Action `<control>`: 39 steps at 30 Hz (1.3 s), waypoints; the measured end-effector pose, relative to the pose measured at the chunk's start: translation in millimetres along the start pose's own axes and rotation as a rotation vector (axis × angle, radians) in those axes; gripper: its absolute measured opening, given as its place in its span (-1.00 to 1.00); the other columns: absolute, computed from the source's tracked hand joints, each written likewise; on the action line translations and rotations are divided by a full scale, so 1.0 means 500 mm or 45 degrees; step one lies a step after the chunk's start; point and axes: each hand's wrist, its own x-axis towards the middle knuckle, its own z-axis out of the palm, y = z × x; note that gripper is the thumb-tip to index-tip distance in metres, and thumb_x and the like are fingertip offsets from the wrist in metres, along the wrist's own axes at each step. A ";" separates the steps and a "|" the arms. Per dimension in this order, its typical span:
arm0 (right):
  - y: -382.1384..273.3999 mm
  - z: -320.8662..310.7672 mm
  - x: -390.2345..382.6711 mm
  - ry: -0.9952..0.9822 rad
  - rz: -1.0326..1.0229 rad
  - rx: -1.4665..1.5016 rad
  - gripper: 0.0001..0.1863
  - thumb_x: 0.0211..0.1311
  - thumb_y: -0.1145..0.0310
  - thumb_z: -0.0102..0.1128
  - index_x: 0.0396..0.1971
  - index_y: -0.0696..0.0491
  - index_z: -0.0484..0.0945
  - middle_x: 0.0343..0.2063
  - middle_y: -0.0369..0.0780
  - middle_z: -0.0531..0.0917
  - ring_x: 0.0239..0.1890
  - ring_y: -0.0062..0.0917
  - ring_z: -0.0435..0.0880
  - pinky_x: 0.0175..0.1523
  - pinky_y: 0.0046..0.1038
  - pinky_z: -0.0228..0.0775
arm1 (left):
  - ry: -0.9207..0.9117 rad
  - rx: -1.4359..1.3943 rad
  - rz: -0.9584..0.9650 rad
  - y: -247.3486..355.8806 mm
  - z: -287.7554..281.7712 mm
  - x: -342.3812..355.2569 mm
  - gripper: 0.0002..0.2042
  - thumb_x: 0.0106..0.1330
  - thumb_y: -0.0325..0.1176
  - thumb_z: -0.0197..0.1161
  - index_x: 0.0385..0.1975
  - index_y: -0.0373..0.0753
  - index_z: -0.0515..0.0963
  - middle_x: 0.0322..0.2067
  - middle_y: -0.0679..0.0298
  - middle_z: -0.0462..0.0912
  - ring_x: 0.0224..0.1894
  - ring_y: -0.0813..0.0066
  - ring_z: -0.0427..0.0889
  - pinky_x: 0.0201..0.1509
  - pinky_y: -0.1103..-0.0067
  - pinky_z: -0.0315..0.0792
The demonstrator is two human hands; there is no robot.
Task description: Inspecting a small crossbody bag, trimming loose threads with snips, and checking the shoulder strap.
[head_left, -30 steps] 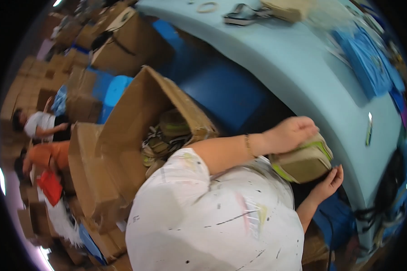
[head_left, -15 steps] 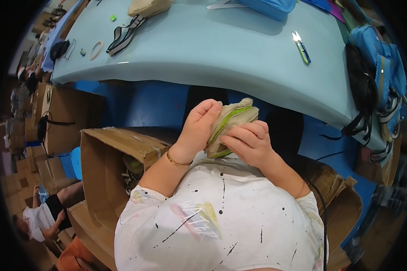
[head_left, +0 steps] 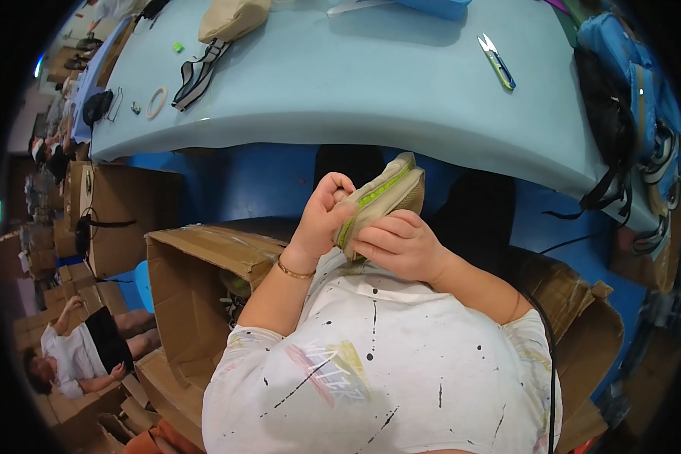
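I hold a beige fabric pouch with bright green trim [head_left: 390, 187] in front of my waist, just short of the table's edge. My left hand [head_left: 319, 223] pinches its left side with curled fingers. My right hand [head_left: 401, 246] wraps round its lower right part, fingers closed over the front. On the pale blue table [head_left: 371, 98] beyond lie thread snips [head_left: 496, 62], a black-and-white strap [head_left: 194, 81] beside a beige bag [head_left: 227, 15], and a round tan loop [head_left: 157, 101]. An open cardboard box [head_left: 181, 303] with items inside stands by my left arm.
Blue bags [head_left: 643, 91] and a black bag with straps [head_left: 605, 129] pile at the table's right end. Another box [head_left: 583, 333] is at my right. Cardboard cartons [head_left: 129, 212] and a blue stool [head_left: 142, 284] are at left, where a person in a white top [head_left: 83, 356] is visible.
The view has swung from the boxes at my left to face the table. My left hand has shifted from over the pouch to its left side, and my fingers have moved slightly along it.
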 end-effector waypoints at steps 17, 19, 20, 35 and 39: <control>0.006 0.007 0.020 -0.086 0.211 0.272 -0.67 -0.10 0.41 0.21 -0.21 -0.03 0.57 -0.17 -0.39 0.56 -0.14 -0.53 0.53 -0.07 -0.49 0.37 | 0.136 0.252 0.084 0.017 -0.015 -0.064 -0.64 0.31 -0.51 -0.07 0.12 -0.26 0.22 -0.14 0.14 0.56 -0.15 0.54 0.53 -0.02 0.64 0.37; 0.004 0.016 0.031 -0.097 0.102 0.254 -0.70 -0.05 0.42 0.15 -0.22 0.01 0.56 -0.17 -0.38 0.56 -0.14 -0.54 0.54 -0.08 -0.51 0.39 | 0.140 0.299 -0.030 0.034 -0.027 -0.072 -0.62 0.30 -0.50 -0.03 0.13 -0.27 0.22 -0.19 0.21 0.56 -0.17 0.59 0.51 -0.04 0.67 0.37; 0.001 0.023 0.035 -0.092 0.098 0.266 -0.70 -0.05 0.42 0.15 -0.22 0.01 0.56 -0.17 -0.38 0.56 -0.14 -0.54 0.54 -0.08 -0.51 0.39 | 0.152 0.306 -0.030 0.043 -0.035 -0.076 -0.62 0.30 -0.50 -0.03 0.13 -0.27 0.22 -0.19 0.21 0.56 -0.17 0.59 0.51 -0.04 0.67 0.37; -0.010 0.048 0.027 -0.213 0.002 0.494 -0.63 0.04 0.44 0.15 -0.07 0.05 0.56 -0.03 -0.28 0.58 0.02 -0.42 0.55 0.03 -0.44 0.49 | 0.197 0.500 -0.195 0.045 -0.066 -0.089 -0.66 0.41 -0.39 0.02 0.14 -0.25 0.26 -0.22 0.31 0.52 -0.20 0.68 0.47 -0.10 0.69 0.40; -0.012 0.046 0.026 -0.217 -0.023 0.535 -0.62 0.04 0.45 0.13 -0.05 0.04 0.56 -0.02 -0.28 0.58 0.03 -0.41 0.55 0.02 -0.44 0.50 | 0.283 0.576 -0.184 0.048 -0.052 -0.089 -0.75 0.42 -0.32 0.04 0.00 -0.29 0.36 -0.26 0.36 0.50 -0.23 0.71 0.44 -0.14 0.72 0.37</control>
